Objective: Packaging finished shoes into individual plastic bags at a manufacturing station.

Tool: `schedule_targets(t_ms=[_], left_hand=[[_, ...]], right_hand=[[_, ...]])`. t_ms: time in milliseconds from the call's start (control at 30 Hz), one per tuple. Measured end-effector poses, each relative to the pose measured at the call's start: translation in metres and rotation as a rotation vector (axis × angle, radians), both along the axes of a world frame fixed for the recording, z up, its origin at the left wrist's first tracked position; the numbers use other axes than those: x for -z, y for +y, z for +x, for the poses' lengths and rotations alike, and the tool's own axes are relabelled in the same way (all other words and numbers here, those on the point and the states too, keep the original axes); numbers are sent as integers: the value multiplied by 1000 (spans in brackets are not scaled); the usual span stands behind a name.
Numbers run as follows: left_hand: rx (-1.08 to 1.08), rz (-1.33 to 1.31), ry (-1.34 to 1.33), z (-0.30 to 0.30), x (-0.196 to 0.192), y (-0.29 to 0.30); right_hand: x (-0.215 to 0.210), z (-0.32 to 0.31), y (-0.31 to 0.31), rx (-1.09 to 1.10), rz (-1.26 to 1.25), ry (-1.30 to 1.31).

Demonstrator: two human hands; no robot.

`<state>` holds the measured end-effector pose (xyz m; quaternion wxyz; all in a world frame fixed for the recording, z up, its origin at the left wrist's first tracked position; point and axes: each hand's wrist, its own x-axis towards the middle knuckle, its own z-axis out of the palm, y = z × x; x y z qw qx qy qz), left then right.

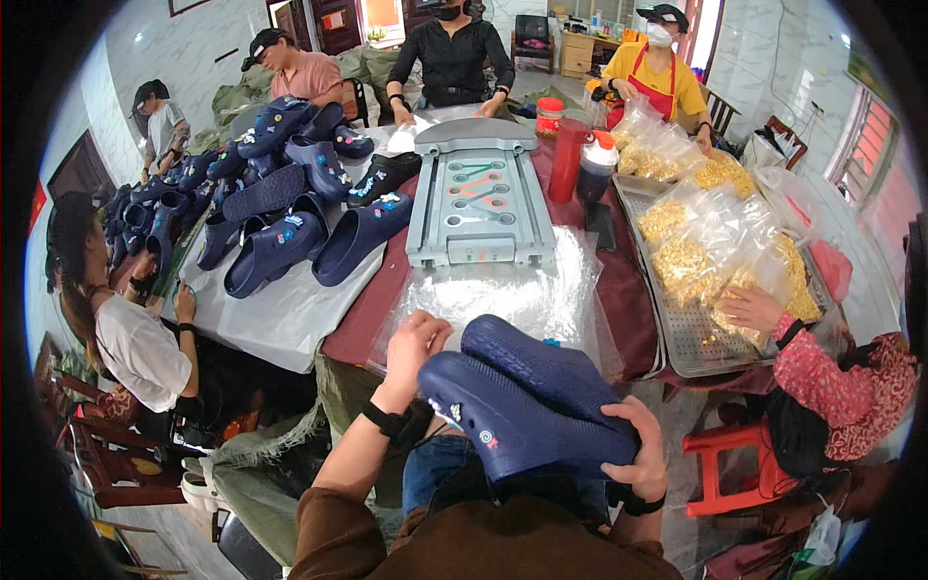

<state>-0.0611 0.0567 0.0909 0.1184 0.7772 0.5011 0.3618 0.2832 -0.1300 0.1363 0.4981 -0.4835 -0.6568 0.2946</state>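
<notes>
the left hand (418, 340) is seen at the near edge of the stack of clear, glossy plastic bags (503, 290) that is spread flat on the dark red tablecloth (633, 280); its fingers (431, 329) are curled loosely, not fully closed, and appear to pinch or lift the rim of the topmost bag, though the contact itself is too small to be told with certainty. just to the right of those fingers, almost touching them, the toe ends of a pair of navy blue foam clogs (527, 406) with small coloured charms are found, one stacked over the other. the long axis of the pair runs diagonally, from the toes up beside the left fingers down to the heels at the lower right. there the heels are gripped by the right hand (643, 449), its fingers wrapped firmly round the heel of the lower clog, thumb on top. the bag opening thus lies just beyond and left of the toes, nearer the left hand. further right, a perforated metal tray (691, 338) of bagged yellow snacks is worked by another person's hand.
</notes>
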Motion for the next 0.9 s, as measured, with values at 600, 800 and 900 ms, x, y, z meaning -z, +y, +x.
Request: schedule_targets(t_ms=[600, 800, 900], left_hand=[[-1, 82, -299, 4, -12, 18], [53, 113, -159, 13, -29, 7], [114, 129, -74, 22, -38, -4]], right_hand=[[2, -28, 8, 188, 10, 48], [-10, -36, 2, 187, -37, -119], [-3, -28, 1, 204, 9, -121]])
